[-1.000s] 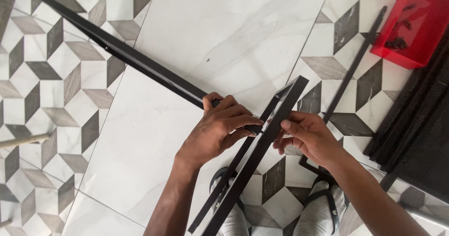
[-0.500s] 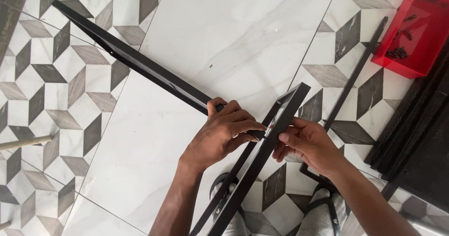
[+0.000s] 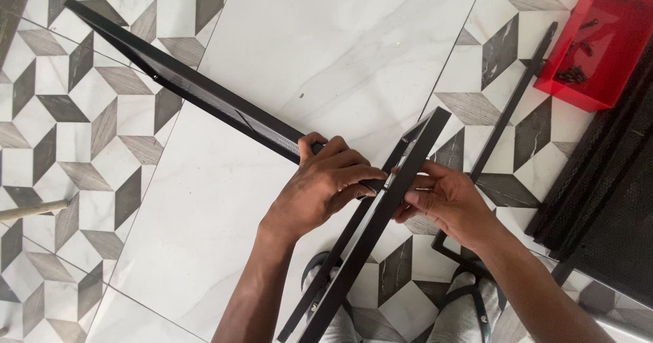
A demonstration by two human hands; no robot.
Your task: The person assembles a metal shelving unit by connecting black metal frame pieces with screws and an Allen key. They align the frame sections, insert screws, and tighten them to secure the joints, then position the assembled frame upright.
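Black metal bars (image 3: 204,95) met in the middle of a tiled floor (image 3: 61,132), whose left part showed a grey-and-white cube pattern and whose centre was a pale marbled slab. One long bar ran from the far left down to the left hand (image 3: 323,183), which was clamped around its near end. A second flat bar (image 3: 381,224) rose from near centre toward the far right, matte and straight, pinched by the right hand (image 3: 445,203). Farther right lay a thin black rod (image 3: 510,105), a red tray (image 3: 598,44) and dark mesh panels (image 3: 612,200).
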